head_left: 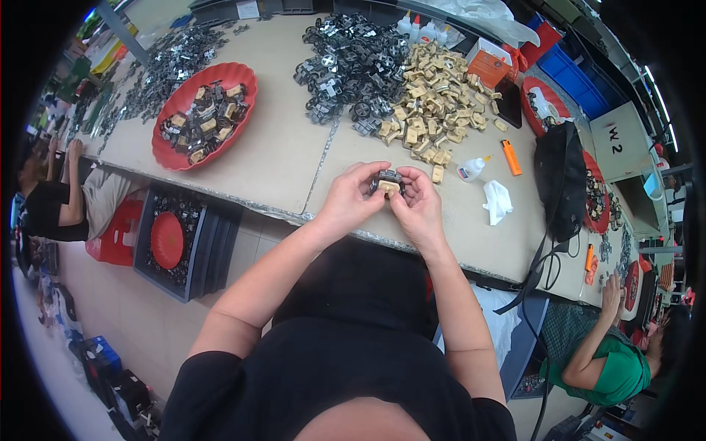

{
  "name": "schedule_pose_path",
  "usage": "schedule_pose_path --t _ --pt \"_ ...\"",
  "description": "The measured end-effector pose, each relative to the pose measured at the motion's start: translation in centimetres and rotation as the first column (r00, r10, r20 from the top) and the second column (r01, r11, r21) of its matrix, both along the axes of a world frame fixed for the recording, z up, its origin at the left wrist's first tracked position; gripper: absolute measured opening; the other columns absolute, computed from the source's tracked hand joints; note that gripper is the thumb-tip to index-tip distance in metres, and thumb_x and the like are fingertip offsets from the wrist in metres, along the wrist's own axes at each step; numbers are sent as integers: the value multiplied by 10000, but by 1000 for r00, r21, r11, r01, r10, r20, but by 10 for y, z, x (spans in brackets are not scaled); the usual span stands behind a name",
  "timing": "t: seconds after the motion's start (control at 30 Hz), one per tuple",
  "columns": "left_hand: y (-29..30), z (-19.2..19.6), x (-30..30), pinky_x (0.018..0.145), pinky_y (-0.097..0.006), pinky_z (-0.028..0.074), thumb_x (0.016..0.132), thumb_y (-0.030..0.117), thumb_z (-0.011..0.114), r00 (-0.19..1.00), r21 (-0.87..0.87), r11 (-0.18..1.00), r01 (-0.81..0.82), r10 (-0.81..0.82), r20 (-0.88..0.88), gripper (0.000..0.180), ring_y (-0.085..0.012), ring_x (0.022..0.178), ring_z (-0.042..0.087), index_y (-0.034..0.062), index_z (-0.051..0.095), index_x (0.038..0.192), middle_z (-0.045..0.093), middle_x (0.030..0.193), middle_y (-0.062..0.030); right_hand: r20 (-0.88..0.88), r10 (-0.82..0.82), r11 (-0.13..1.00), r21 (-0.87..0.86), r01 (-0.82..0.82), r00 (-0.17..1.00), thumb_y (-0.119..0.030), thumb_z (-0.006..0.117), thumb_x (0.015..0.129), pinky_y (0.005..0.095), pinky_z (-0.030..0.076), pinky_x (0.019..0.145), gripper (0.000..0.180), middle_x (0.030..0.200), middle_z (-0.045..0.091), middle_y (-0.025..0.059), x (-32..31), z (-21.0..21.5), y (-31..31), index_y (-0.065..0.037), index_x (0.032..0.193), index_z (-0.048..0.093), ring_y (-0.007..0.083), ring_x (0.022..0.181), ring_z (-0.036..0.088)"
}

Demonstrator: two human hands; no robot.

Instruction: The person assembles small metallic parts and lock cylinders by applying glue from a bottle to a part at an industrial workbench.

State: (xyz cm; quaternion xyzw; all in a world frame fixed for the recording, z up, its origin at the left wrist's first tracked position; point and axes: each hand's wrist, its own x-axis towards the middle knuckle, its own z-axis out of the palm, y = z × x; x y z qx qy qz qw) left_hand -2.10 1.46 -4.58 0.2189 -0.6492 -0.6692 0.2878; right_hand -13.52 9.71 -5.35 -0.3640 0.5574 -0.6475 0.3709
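Over the table's near edge, my left hand (347, 200) and my right hand (419, 209) meet at a small dark part with a tan piece (388, 185) fitted on it. It looks like a toy car chassis. The fingertips of both hands grip it from the two sides, thumbs toward me. Just beyond the hands lies a heap of tan plastic pieces (441, 95). To its left rises a heap of dark chassis parts (349, 66). A small glue bottle (471, 169) stands to the right of my right hand, close to a crumpled white tissue (497, 202).
At left, a red scalloped bowl (250, 88) holds dark-and-tan parts. An orange lighter (512, 157), a dark phone (509, 103) and a black bag (559, 176) lie at right. Below the table at left stands a grey crate (193, 275). Other people sit at both sides.
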Motion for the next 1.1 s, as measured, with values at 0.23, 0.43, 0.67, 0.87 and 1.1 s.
schedule_pose_path --t 0.23,0.43,0.67,0.87,1.1 --pt "1 4 1 827 -234 436 758 -101 486 1000 -94 996 -5 7 15 366 -136 959 523 -38 477 1118 451 1013 -69 63 7 1000 -17 -6 998 50 518 771 210 436 770 320 975 503 80 1 3 0 34 1075 420 106 887 522" --pt "1 0 0 826 -231 437 760 -98 490 1000 -85 996 -15 17 16 368 -143 968 525 -39 473 1123 452 1012 -68 60 15 1000 -15 -14 998 68 507 774 200 434 771 320 981 489 76 0 1 -1 30 1078 414 105 906 513" --pt "1 2 0 820 -225 438 765 -92 486 999 -59 998 -15 17 33 398 -143 972 527 -47 444 1158 445 1027 -73 0 9 1000 -6 -9 1000 31 531 765 234 435 797 333 988 516 97 -1 1 0 37 1081 426 123 905 531" --pt "1 5 -1 780 -219 454 783 -65 484 998 72 997 -32 28 48 373 -114 900 536 -38 450 1153 497 990 -74 -23 7 1000 23 -6 1000 41 518 780 214 444 778 353 990 504 80 -1 1 -2 39 1113 399 109 900 523" --pt "-14 9 7 540 -211 493 845 168 539 997 332 943 25 -50 66 287 -94 628 538 -34 511 1047 547 816 -76 127 24 1000 -15 -23 992 -235 431 894 224 466 568 350 809 565 120 -5 -1 -1 58 1086 436 136 659 574"
